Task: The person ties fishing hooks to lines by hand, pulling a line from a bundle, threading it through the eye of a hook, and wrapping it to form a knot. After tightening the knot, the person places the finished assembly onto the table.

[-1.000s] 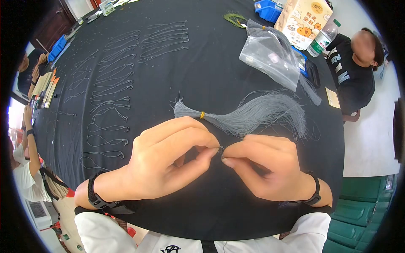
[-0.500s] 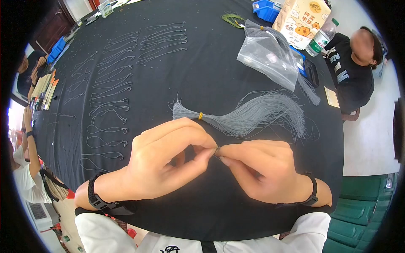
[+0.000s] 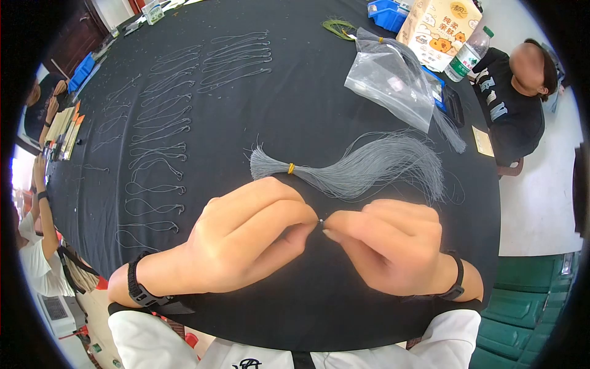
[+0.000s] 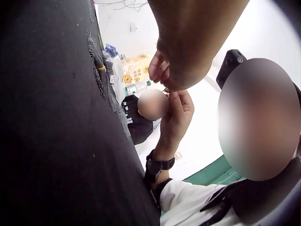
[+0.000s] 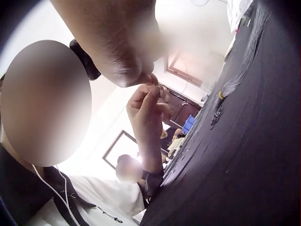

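Note:
Thumb and fingertips of my left hand [image 3: 252, 237] pinch a short bit of thin grey cord [image 3: 321, 221], of which only a tiny piece shows. From the other side my right hand [image 3: 390, 243] pinches at the same spot, its fingertips close to the left ones. Both hands are held up over the black cloth; the wrist views show the fingertips meeting, with most of the cord hidden by them. Just beyond lies a bundle of grey cords [image 3: 375, 166], bound near its left end by a yellow band [image 3: 291, 168].
Rows of looped grey cords [image 3: 161, 187] cover the cloth's left side. A clear plastic bag [image 3: 390, 86], a second grey bundle, a tissue pack [image 3: 439, 34], a water bottle [image 3: 469, 55] and a blue bin [image 3: 388, 15] stand or lie back right. Other people sit around the table.
My fingertips came together around the cord, then drew slightly apart. The left hand's fingers have closed in more tightly, and the right hand has shifted a little to the right.

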`<state>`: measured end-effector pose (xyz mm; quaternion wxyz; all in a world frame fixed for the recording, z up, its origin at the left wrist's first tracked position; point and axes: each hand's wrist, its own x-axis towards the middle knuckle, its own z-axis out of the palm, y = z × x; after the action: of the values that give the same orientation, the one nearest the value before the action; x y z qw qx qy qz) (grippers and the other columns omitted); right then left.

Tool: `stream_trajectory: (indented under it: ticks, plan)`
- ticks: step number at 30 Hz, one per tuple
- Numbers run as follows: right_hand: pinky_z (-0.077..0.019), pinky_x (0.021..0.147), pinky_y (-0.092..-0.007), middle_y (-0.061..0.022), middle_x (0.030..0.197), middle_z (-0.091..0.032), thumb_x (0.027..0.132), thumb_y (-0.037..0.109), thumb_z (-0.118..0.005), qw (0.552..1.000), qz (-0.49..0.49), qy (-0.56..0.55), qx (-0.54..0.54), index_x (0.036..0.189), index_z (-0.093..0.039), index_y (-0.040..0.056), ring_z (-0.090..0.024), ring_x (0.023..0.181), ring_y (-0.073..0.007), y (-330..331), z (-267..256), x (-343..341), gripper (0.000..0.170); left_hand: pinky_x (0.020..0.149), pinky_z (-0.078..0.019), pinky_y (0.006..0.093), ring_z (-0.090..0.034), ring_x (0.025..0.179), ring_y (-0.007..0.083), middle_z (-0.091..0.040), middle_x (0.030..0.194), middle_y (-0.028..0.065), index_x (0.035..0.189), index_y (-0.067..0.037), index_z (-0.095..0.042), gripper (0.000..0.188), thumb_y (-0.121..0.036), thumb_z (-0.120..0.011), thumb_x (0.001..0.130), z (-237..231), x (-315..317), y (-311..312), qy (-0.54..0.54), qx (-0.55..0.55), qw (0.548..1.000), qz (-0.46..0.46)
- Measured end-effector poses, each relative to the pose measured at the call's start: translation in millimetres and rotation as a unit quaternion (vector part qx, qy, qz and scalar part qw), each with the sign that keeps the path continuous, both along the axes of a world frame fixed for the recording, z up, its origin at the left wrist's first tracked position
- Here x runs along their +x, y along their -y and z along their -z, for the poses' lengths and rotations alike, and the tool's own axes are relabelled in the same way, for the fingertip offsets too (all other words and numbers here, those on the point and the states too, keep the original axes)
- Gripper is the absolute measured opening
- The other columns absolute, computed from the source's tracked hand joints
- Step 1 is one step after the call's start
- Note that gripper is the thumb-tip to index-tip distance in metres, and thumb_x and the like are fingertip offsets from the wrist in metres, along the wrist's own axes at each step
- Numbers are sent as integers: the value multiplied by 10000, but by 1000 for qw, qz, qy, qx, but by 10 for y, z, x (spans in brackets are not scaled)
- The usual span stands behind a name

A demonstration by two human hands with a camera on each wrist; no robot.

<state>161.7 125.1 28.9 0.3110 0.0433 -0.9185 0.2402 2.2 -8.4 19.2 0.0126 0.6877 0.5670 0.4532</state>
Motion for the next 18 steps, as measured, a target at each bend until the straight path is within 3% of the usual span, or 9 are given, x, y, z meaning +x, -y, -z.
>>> stream_trajectory:
  ticks: [11,14,18]
  plan:
    - [-458,469,-316,-84,664,-608,718,18,-729,998,-33,2,-46,886,-647,12,-589,529,-233,-159,62,-73,187,414,-439,213,-587,610,143,-620,798,107,841,21,-636,228,99,-714,641,4,-8,-11,0,15,999,33]
    - [-445,466,-296,-94,670,-621,743,19,-721,994,-47,-5,-98,879,-652,10,-589,517,-211,-167,100,-100,152,422,-437,217,-585,607,145,-620,800,113,839,23,-635,216,95,-714,651,-8,-15,-6,2,15,999,40]
    - [-362,444,-245,-57,630,-580,806,33,-681,964,-58,112,-232,882,-650,-2,-509,485,-96,-160,60,-73,89,449,-442,226,-590,617,151,-621,800,115,844,22,-636,204,99,-700,667,-17,-13,4,22,12,998,51]
